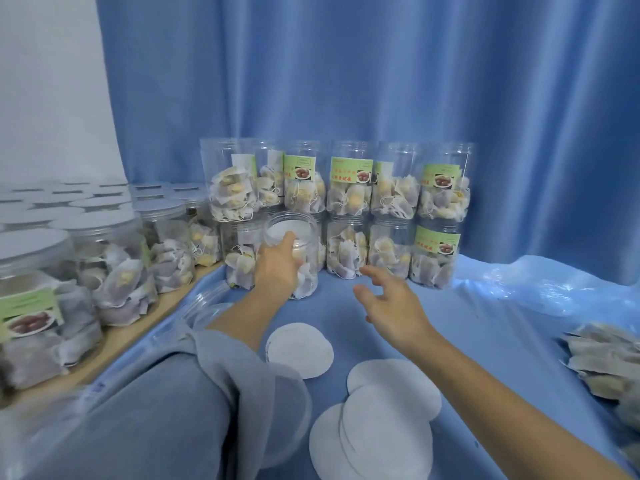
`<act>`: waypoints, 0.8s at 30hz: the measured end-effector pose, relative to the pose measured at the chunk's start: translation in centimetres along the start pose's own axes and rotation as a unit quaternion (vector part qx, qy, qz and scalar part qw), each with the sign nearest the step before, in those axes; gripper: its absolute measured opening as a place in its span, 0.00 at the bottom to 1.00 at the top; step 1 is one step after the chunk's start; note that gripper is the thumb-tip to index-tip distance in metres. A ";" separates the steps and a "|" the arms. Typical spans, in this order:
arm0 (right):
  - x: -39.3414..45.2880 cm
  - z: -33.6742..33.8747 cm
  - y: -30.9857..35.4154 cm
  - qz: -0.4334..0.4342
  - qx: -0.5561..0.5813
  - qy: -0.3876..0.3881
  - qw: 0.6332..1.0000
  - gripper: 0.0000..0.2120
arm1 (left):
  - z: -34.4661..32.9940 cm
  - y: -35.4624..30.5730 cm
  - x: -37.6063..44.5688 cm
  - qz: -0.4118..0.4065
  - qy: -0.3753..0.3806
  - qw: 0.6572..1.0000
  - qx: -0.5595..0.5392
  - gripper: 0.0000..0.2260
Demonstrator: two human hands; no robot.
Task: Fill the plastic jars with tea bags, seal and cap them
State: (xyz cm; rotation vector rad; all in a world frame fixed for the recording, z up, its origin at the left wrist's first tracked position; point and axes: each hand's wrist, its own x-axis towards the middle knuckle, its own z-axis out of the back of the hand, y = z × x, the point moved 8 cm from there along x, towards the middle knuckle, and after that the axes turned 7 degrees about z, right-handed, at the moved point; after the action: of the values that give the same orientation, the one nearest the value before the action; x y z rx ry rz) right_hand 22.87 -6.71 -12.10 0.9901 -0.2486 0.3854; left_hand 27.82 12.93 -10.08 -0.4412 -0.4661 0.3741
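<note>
My left hand [277,263] grips a clear plastic jar [304,271] filled with tea bags, standing upright on the blue cloth; a white seal disc lies in its open mouth. My right hand [391,299] hovers just right of that jar, fingers spread and holding nothing. Behind stand two stacked rows of uncapped jars [349,181] with tea bags and green labels. White round seal discs [381,420] lie loose on the cloth in front. A pile of tea bags [606,362] sits at the right edge.
Capped jars with silver lids [104,244] crowd a wooden board at the left. An empty clear jar [207,306] lies near my left forearm. My knee in blue-grey trousers [156,410] fills the lower left. A blue curtain [381,64] hangs behind; crumpled plastic film [540,289] lies right.
</note>
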 end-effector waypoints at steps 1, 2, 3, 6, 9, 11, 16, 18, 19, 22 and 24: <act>-0.1 0.1 0.5 0.010 -0.002 -0.003 1.000 0.21 | 0.5 -0.2 -0.7 -0.002 -0.008 0.999 -0.033 0.07; -0.1 0.2 1.2 0.024 0.000 -0.006 1.000 0.23 | 1.1 -0.6 -1.4 -0.003 -0.007 0.997 -0.075 0.05; -0.2 0.4 2.1 0.042 0.004 -0.008 0.999 0.24 | 1.7 -1.1 -2.1 -0.012 -0.006 0.994 -0.111 0.05; -0.5 1.1 4.8 0.095 0.007 -0.006 0.995 0.29 | 4.1 -3.3 -4.5 -0.060 -0.013 0.988 -0.140 0.07; -1.7 2.7 6.9 0.141 -0.049 -0.018 0.989 0.38 | 6.9 -5.3 -7.6 -0.068 -0.017 0.982 -0.176 0.10; -3.1 3.9 7.7 0.162 -0.117 -0.016 0.980 0.45 | 8.7 -6.8 -10.3 -0.101 -0.014 0.979 -0.177 0.12; -7.9 9.4 9.1 0.204 -0.087 -0.082 0.972 0.54 | 12.7 -9.9 -17.8 -0.171 0.005 0.959 -0.224 0.14; -10.2 10.7 9.1 0.215 -0.078 -0.071 0.971 0.55 | 13.1 -11.2 -20.9 -0.193 0.014 0.957 -0.218 0.15; -11.4 11.2 8.9 0.214 -0.082 -0.062 0.971 0.53 | 13.0 -11.6 -22.2 -0.194 0.018 0.956 -0.221 0.16; -14.6 12.8 7.5 0.190 -0.072 -0.065 0.977 0.45 | 12.2 -12.1 -25.8 -0.157 0.037 0.945 -0.283 0.19; -16.5 13.6 6.2 0.178 -0.062 -0.068 0.980 0.43 | 11.0 -11.8 -27.9 -0.126 0.049 0.927 -0.350 0.22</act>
State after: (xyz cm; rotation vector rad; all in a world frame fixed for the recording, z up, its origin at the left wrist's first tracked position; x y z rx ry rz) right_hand 4.87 -18.51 -6.37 0.8483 -0.5721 0.6218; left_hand 1.99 -5.75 -5.17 -1.0777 -0.5462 -0.0816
